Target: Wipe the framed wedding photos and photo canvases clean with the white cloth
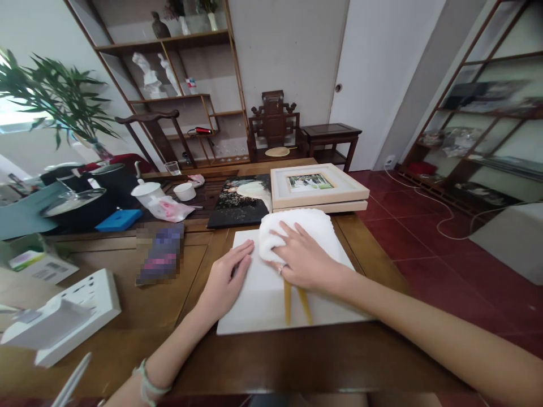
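From where I stand, the white board (250, 316) lies on the brown wooden table (220, 364), with both of the person's hands on it. The left hand (228, 278) rests along the board's left edge, fingers together, grasping nothing. The right hand (307, 257) is over the board's middle, its fingers spread across a fluffy white pad (318, 226) and not closed around it. The pad covers the far part of the board. Two yellow strips (287, 308) run over the board toward its near edge; the hand hides their upper ends.

Right behind the board, a pale picture frame (278, 198) sits on another frame, and a dark photo panel (229, 217) lies just left of it; together they block the far side. To the board's left are a purple thing (163, 251), blurred out, and farther off a white power strip (108, 294). Beyond those, left of the board and behind, crowd a blue box (119, 219), a black pan (87, 206), a plastic bag (169, 209), a white teapot (146, 189) and a white cup (185, 192). Well behind the board stand a carved chair (274, 121) and a small side table (333, 131).
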The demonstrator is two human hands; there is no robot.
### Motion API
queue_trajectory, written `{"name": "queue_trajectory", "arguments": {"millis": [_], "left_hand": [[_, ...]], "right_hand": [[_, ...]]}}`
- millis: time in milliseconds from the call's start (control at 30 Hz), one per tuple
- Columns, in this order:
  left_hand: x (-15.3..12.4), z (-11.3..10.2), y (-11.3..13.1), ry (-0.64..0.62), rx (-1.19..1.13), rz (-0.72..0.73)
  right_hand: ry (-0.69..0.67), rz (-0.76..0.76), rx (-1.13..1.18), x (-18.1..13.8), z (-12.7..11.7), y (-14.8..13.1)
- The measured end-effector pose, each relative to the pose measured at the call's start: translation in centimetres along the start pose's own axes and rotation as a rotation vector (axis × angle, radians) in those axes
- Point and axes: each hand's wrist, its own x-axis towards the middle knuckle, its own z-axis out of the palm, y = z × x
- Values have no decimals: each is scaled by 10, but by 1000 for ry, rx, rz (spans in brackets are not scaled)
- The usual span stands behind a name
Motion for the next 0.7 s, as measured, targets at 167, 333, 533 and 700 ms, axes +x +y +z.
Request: {"name": "queue_trajectory", "arguments": {"millis": [167,333,533,700], "left_hand": [[-1,-1,2,75,-92,52],[-1,-2,2,70,-60,12],[0,0,2,-6,49,17],[1,3,2,-13,46,26]], "right_hand": [[-65,-176,40,-22,2,-44],[-159,-318,135,-51,-17,-67],[-80,44,155,-59,-27,-30],[35,132,52,-44,-12,15]]}}
